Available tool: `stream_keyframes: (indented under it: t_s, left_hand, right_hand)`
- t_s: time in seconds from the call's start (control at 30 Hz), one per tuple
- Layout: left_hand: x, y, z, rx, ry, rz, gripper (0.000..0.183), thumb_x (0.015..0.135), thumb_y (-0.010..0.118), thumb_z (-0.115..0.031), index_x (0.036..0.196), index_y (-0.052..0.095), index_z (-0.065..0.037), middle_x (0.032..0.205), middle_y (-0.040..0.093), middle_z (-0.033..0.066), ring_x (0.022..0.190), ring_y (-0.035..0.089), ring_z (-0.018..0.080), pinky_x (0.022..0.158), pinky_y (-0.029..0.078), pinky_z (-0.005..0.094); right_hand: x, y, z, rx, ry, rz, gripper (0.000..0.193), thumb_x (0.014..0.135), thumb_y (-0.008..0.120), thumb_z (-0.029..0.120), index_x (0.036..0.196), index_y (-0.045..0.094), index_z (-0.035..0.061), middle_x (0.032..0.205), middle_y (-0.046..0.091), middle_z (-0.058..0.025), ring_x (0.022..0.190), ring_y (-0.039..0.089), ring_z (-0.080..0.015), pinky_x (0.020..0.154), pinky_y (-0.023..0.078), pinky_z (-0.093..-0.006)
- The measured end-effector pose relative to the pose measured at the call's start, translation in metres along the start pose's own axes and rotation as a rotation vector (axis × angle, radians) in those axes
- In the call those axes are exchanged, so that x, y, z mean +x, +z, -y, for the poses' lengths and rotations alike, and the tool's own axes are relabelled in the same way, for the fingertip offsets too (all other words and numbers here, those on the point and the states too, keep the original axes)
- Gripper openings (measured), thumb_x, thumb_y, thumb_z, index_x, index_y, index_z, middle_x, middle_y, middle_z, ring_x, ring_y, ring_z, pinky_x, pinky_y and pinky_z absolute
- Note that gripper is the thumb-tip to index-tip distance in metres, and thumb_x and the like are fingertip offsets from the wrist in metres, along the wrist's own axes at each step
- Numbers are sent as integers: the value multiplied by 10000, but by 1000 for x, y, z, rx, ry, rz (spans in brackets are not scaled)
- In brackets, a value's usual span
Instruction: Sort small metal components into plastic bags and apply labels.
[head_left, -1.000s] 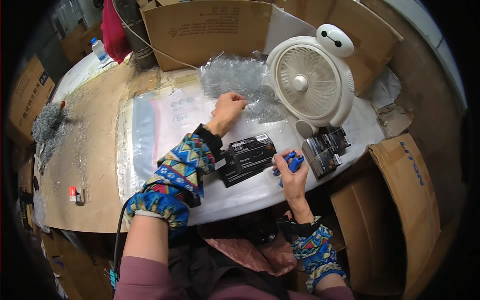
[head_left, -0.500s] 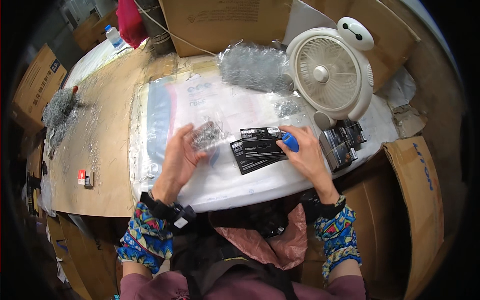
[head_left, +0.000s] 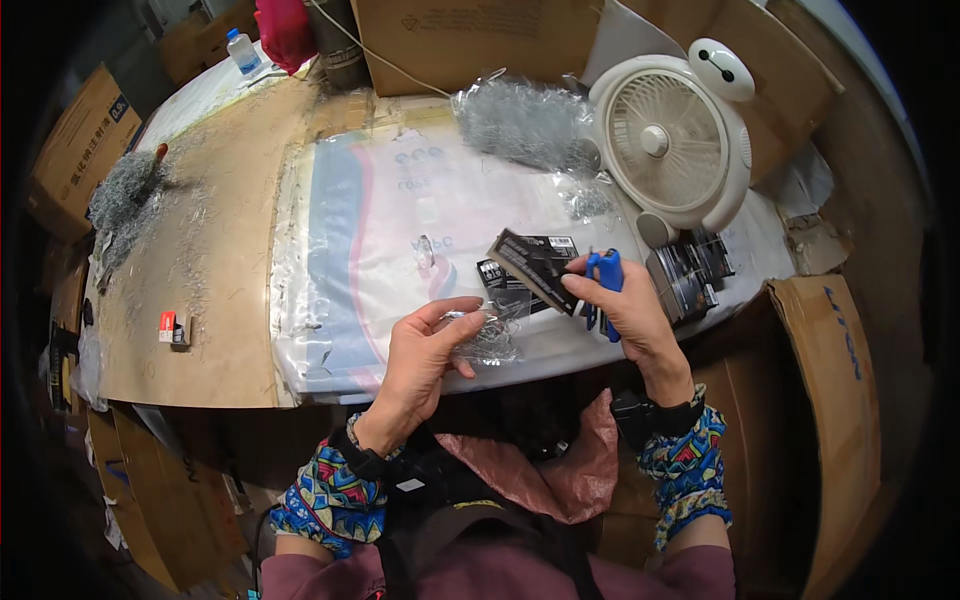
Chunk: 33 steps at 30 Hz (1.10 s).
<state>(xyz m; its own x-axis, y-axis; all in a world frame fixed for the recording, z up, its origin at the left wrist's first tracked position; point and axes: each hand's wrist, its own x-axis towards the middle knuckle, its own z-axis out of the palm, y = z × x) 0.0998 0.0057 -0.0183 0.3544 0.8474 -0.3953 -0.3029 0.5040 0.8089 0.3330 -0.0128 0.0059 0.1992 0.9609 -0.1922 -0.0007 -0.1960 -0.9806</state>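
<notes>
My left hand [head_left: 425, 350] is closed on a small clear plastic bag [head_left: 499, 338], with shiny bits, perhaps metal, showing through it. Close to its right, my right hand [head_left: 640, 315] pinches a black printed card [head_left: 528, 272] between thumb and finger, tilted up off the table. The same hand keeps a blue tool, which looks like a small stapler [head_left: 611, 272], against its palm. Under the raised card lie more black cards [head_left: 562, 243], partly covered by it.
A white fan [head_left: 660, 140] stands at the back right, beside a large clear bag of grey pieces [head_left: 525, 120]. Bundled dark packages [head_left: 685, 275] lie right of my right hand. On the left are a heap of metal pieces [head_left: 125, 210] and a small red-and-white box [head_left: 173, 328].
My left hand has moved right and nearer to me with the plastic bag. My right hand has lifted a black card off the stack, and the blue tool has turned upright in it.
</notes>
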Motion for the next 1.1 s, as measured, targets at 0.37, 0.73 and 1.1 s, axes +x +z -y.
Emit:
stream_keyframes:
  t_s: [0.37,0.73,1.1]
  left_hand:
    - [-8,6,1,-24,-143,48,333,823,699,-147,1091,583,12,890,666,53,681,626,83,466,517,186]
    - [-12,9,13,-16,-38,-50,219,845,683,-197,899,667,15,776,653,38,569,567,70,390,420,199]
    - [-21,24,26,309,280,-114,210,858,669,-158,869,684,51,672,593,18,479,479,45,403,396,199]
  right_hand:
    - [1,19,6,-330,-110,210,218,774,718,180,892,645,12,729,621,-35,680,553,-96,624,448,-257]
    - [-2,25,1,-430,-282,141,260,800,707,239,872,637,-1,703,632,-76,635,582,-120,592,463,-274]
    - [-3,60,-11,101,-290,-267,508,933,455,516,847,523,20,645,577,-55,559,567,-99,517,463,-227]
